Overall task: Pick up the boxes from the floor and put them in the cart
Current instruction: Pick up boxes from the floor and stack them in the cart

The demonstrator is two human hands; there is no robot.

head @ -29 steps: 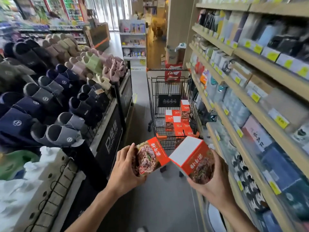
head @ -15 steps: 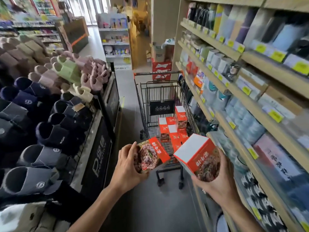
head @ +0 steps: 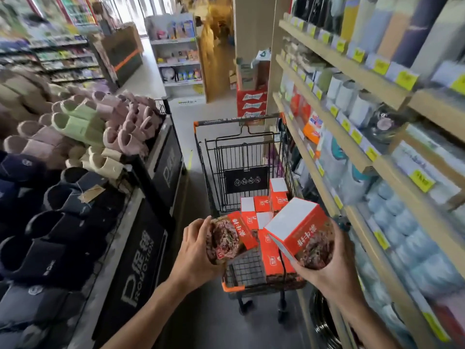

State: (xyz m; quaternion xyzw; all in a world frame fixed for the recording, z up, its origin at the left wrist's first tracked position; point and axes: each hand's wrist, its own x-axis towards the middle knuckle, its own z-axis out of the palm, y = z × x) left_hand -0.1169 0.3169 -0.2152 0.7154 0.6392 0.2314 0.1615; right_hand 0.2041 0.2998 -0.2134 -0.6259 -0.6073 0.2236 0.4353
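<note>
the left hand (head: 195, 250) has its fingers wrapped round one box (head: 230, 239), with its food picture facing us. it is just at the near edge of the cart (head: 229, 287). the cart already has a pile of boxes (head: 263, 210) inside, so a good part of the job looks done. the right hand (head: 329, 258) holds a second box (head: 299, 234) from below, fingers curled round it, over the cart's near end. both still need to go in. the floor is mostly hidden, so i cannot tell if more boxes wait there.
</note>
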